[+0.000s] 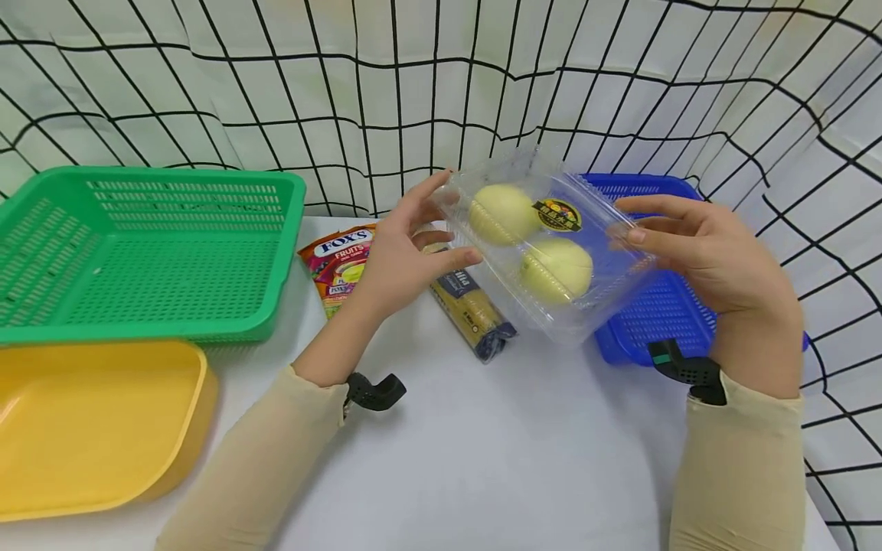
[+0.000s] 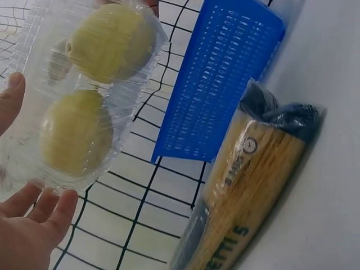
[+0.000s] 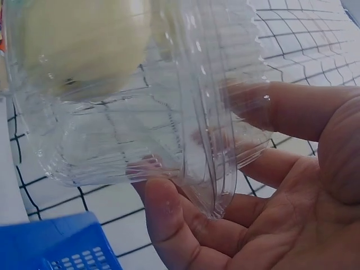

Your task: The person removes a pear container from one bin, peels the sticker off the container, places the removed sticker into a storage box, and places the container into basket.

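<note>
Both hands hold a clear plastic clamshell box [image 1: 532, 243] up over the table, tilted. Two round yellow-green fruits [image 1: 501, 214] sit inside, and a dark oval label [image 1: 558, 215] is stuck on the lid. My left hand [image 1: 408, 256] grips the box's left end, thumb on the near side. At the opposite end, my right hand [image 1: 713, 249] pinches the rim; the right wrist view shows fingers [image 3: 163, 211] curled round the clear edge. Beneath the box lies a pack of spaghetti [image 2: 247, 185], and behind the left hand a bag of Fox's fruit candy [image 1: 338, 264].
A blue basket [image 1: 661, 329] stands at the right, partly behind the box. On the left are a green basket [image 1: 279, 268] and a yellow tray [image 1: 196, 405]. Black wire mesh [image 1: 396, 99] borders the white table [image 1: 510, 459] at the back and right.
</note>
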A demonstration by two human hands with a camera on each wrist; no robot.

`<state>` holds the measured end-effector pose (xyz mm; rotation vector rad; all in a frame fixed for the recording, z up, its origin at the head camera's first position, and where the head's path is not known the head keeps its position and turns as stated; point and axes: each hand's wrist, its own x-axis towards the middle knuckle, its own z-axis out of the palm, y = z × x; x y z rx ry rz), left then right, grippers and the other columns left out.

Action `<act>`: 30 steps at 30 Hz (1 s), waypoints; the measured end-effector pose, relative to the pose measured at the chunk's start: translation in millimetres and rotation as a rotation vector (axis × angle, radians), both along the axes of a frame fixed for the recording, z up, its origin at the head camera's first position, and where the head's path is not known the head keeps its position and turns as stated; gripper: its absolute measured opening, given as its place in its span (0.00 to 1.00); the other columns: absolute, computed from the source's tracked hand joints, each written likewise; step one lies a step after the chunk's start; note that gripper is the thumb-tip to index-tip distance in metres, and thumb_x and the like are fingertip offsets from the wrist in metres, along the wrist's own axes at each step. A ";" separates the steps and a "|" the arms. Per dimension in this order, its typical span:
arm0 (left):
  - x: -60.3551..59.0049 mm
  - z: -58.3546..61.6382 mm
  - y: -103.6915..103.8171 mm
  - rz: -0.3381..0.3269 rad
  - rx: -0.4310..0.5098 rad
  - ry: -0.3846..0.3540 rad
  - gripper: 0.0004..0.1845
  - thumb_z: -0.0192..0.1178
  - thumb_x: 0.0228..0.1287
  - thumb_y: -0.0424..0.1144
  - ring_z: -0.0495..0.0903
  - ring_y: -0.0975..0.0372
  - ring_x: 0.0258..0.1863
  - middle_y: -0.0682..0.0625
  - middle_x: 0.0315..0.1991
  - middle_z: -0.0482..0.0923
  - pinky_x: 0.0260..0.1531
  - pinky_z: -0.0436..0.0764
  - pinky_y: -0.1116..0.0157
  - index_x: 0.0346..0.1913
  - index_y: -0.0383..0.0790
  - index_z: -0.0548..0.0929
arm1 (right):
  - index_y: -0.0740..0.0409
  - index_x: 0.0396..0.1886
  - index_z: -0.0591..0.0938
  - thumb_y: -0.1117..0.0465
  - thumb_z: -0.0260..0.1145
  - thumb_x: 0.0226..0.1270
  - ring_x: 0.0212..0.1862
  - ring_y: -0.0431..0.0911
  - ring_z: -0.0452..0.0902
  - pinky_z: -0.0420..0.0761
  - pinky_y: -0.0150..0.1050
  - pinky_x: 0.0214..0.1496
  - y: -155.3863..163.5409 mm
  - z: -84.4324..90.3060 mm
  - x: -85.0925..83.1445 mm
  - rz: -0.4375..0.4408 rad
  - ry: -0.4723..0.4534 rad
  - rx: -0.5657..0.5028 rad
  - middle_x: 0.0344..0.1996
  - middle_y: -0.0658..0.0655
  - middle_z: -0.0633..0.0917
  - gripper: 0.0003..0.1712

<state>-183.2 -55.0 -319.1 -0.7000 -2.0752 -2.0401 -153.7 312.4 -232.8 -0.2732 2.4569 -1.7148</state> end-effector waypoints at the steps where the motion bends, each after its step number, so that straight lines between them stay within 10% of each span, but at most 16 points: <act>1: 1.7 -0.2 -4.8 0.004 0.002 -0.012 0.53 0.84 0.57 0.28 0.82 0.53 0.60 0.46 0.70 0.78 0.62 0.85 0.54 0.84 0.52 0.69 | 0.58 0.72 0.82 0.64 0.70 0.80 0.56 0.51 0.87 0.84 0.37 0.53 -4.1 -1.0 -0.2 0.005 -0.004 0.012 0.52 0.57 0.92 0.24; 12: 28.1 -5.2 -53.4 0.080 -0.132 -0.097 0.55 0.88 0.54 0.34 0.82 0.55 0.57 0.49 0.69 0.75 0.59 0.86 0.62 0.84 0.51 0.70 | 0.49 0.72 0.83 0.50 0.77 0.76 0.60 0.50 0.84 0.82 0.37 0.60 -48.4 -15.6 -4.6 0.045 -0.069 0.193 0.57 0.55 0.89 0.29; 22: 54.7 -13.3 -76.9 0.103 -0.146 -0.197 0.57 0.89 0.48 0.31 0.85 0.51 0.55 0.48 0.65 0.75 0.60 0.86 0.49 0.81 0.54 0.70 | 0.45 0.72 0.84 0.52 0.77 0.75 0.60 0.51 0.84 0.77 0.43 0.67 -70.9 -29.5 -9.2 0.170 -0.085 0.196 0.59 0.56 0.89 0.28; 30: 81.3 -21.4 -87.5 0.138 -0.152 -0.223 0.60 0.90 0.47 0.29 0.79 0.55 0.59 0.53 0.70 0.72 0.59 0.83 0.66 0.82 0.52 0.67 | 0.53 0.73 0.82 0.58 0.75 0.77 0.55 0.56 0.87 0.83 0.42 0.59 -87.0 -42.1 -14.0 0.252 -0.105 0.157 0.58 0.62 0.89 0.28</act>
